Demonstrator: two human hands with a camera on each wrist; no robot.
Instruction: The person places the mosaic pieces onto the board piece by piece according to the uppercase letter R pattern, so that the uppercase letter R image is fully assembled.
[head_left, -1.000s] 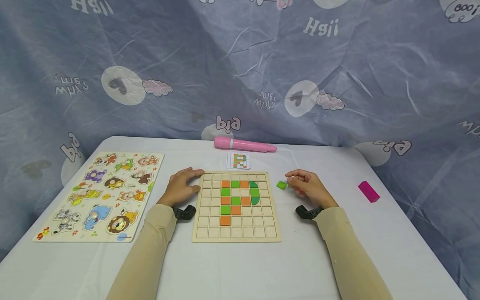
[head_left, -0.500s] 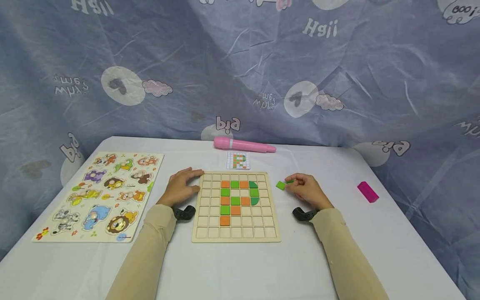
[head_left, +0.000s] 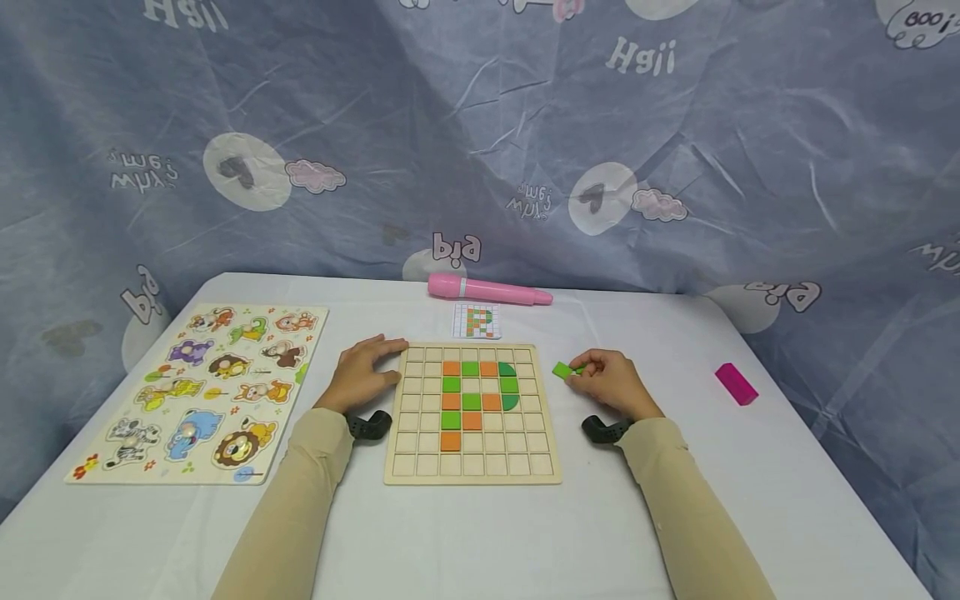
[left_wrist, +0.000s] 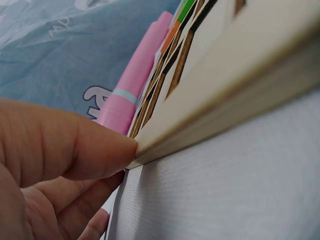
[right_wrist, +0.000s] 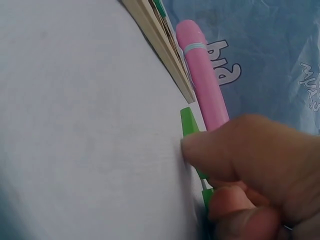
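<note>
A square wooden grid board (head_left: 421, 465) lies in the middle of the table, with orange and green tiles set in a P-like pattern. At its upper left edge, my left hand (head_left: 360, 375) touches the side with thumb and a fingertip, the fingers extended. To the right of the board, my right hand (head_left: 611, 383) has its thumb and fingers closed at a green tile (right_wrist: 187, 120), seen in the right wrist view under the thumb. A second green piece (right_wrist: 207, 195) shows lower down by the fingers, partly hidden.
Behind the board lie a pattern card (head_left: 477, 321) and a pink microphone-shaped pen (head_left: 491, 290). An animal knob puzzle (head_left: 300, 400) covers the left side of the table. A magenta block (head_left: 737, 384) lies at the far right.
My right hand has shifted slightly left and lower, and its fingers have closed in at the green tiles. The left hand and the board have stayed put.
</note>
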